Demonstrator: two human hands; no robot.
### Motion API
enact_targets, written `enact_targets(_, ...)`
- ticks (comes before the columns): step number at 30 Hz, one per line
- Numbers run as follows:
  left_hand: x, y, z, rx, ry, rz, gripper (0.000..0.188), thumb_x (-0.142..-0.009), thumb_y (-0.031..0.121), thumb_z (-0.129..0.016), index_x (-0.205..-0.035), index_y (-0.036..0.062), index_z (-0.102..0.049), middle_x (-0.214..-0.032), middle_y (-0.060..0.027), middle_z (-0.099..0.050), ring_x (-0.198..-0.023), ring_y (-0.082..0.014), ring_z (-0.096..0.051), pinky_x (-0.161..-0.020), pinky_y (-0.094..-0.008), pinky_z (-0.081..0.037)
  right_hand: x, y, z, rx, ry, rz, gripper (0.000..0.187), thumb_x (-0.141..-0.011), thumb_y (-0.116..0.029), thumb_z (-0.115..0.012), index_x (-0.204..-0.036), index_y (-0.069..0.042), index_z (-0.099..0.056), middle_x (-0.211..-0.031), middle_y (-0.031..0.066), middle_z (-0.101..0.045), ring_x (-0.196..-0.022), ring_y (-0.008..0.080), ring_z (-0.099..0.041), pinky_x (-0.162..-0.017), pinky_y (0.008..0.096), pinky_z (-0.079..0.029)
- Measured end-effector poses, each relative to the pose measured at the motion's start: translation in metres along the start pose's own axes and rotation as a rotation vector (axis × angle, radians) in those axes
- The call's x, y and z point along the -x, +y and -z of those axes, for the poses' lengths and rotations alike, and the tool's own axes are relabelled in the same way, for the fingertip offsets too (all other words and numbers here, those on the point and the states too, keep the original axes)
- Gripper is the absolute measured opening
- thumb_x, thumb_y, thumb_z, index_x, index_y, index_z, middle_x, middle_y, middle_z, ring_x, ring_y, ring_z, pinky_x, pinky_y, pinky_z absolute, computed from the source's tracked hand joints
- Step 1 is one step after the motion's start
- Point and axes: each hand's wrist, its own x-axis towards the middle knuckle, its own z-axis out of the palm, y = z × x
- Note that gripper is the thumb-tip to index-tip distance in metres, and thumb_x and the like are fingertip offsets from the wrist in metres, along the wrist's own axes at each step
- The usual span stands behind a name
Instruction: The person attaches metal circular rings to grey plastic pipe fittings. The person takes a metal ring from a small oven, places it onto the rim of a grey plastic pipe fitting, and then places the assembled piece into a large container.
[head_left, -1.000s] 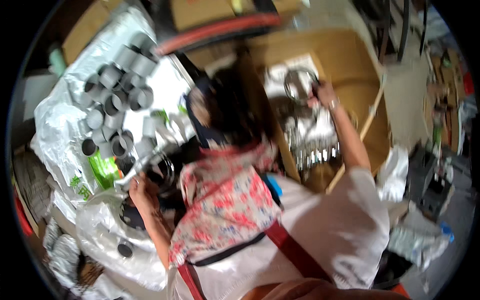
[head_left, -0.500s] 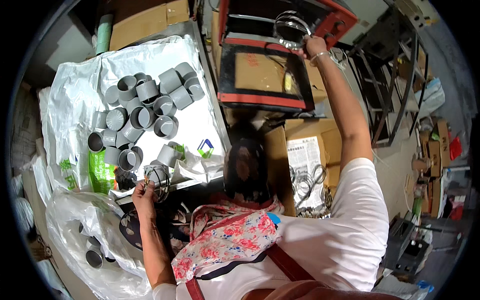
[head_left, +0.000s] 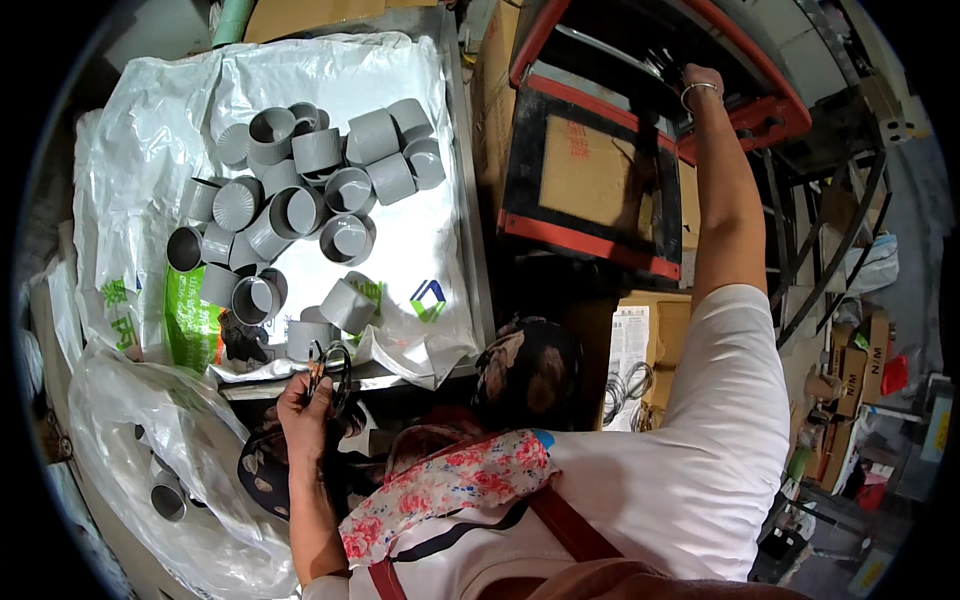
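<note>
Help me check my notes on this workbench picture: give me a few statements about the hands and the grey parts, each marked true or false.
1. The left hand holds dark wire rings at the table's near edge. True.
2. The right hand rests in the lap. False: it is raised, reaching up to a red-framed rack.
3. The grey caps lie on a white plastic sheet. True.
4. The grey caps are stacked in one neat tower. False: they lie in a loose cluster, facing different ways.
</note>
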Motion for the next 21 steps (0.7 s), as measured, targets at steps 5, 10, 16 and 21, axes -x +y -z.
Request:
enact_targets(5,0.002,0.008,-0.005,-0.150,-0.045,-0.052,0.006,-0.079,0.007,-0.061,-0.080,0.0017,-0.058,-0.068,0.0058,-0.048,-0.061,-0.0040,-0.042,-0.053,-0.0199,-0.034,0.108,-0.014,0.031,-0.055,0.077,0.539,0.030,-0.083,-0.026,-0.052,-0.092,0.000,-0.063,-0.083,0.0106,-0.064,-0.074,0.0182,-0.061,-0.065,0.0290,-0.046)
enact_targets(10,0.014,0.024,-0.017,-0.060,-0.449,-0.059,0.013,-0.081,0.014,-0.061,-0.079,0.0026,-0.057,-0.062,0.0041,-0.048,-0.055,-0.0039,-0.043,-0.048,-0.0199,-0.035,0.342,-0.031,0.054,-0.497,-1.196,0.832,0.037,-0.080,-0.024,-0.062,-0.110,-0.004,-0.054,-0.096,0.0044,-0.059,-0.083,0.0106,-0.057,-0.070,0.0211,-0.046)
enact_targets(16,0.027,0.035,-0.003,0.028,-0.696,-0.098,0.011,-0.082,0.013,-0.057,-0.082,0.0021,-0.060,-0.061,0.0032,-0.051,-0.058,-0.0045,-0.046,-0.054,-0.0195,-0.037,0.494,-0.053,0.026,-0.199,-2.168,0.970,0.031,-0.085,-0.026,-0.055,-0.103,0.000,-0.053,-0.088,0.0086,-0.058,-0.081,0.0140,-0.056,-0.073,0.0262,-0.044)
enact_targets(21,0.027,0.025,0.015,0.057,-0.445,-0.216,0.019,-0.083,0.007,-0.056,-0.101,0.0008,-0.057,-0.084,-0.0014,-0.059,-0.077,-0.0067,-0.052,-0.071,-0.0205,-0.042,0.516,-0.064,0.001,-0.260,-2.546,0.124,0.021,-0.087,-0.018,-0.052,-0.079,0.001,-0.057,-0.053,0.0059,-0.054,-0.050,0.0121,-0.055,-0.053,0.0290,-0.048)
